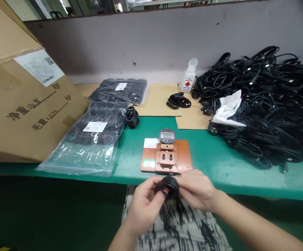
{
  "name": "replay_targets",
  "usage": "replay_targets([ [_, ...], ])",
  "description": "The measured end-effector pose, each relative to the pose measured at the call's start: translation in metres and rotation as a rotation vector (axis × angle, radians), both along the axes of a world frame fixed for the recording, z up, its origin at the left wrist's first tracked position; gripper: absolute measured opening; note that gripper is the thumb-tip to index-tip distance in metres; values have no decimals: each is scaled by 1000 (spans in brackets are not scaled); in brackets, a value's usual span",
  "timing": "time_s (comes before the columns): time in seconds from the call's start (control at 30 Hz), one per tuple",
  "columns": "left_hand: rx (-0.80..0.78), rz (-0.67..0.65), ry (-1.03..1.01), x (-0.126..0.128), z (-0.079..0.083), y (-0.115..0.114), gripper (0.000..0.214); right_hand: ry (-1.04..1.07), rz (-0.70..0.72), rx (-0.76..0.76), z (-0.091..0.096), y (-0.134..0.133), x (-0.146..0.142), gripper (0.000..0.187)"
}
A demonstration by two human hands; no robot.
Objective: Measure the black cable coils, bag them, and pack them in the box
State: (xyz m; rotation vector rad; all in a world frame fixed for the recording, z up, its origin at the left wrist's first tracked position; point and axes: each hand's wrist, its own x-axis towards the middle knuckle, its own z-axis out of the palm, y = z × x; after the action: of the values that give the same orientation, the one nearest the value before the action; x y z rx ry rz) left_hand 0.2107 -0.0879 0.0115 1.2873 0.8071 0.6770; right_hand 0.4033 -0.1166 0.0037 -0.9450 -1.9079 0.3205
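A coiled black cable is held up just in front of the table's front edge. My left hand is closed on the coil, thumb and fingers gripping its left side. My right hand pinches the same cable on the right, near a small plug that points away from me. Its fingertips are partly hidden behind the coil. Just beyond the plug stands a copper-coloured gauge fixture with a round digital dial reading 0.000.
At the right lies a large heap of black cables with a white tissue on it. A white bottle stands behind. Bagged cables, a loose coil and a cardboard box occupy the left. More cables lie on cardboard.
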Motion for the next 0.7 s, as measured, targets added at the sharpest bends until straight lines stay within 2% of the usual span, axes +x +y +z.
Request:
replay_targets([
  [0.23, 224, -83, 69, -7, -10, 11, 14, 26, 61, -90, -2, 0, -1, 46],
  [0.37, 318, -80, 33, -10, -15, 16, 15, 84, 11, -110, -1, 1, -1, 34],
  [0.5, 283, -86, 7, -11, -18, 20, 16, 118, -57, -90, -1, 1, -2, 23],
  [0.7, 203, -91, -29, -11, -18, 20, 20, 136, -5, -123, 3, 4, -2, 25],
])
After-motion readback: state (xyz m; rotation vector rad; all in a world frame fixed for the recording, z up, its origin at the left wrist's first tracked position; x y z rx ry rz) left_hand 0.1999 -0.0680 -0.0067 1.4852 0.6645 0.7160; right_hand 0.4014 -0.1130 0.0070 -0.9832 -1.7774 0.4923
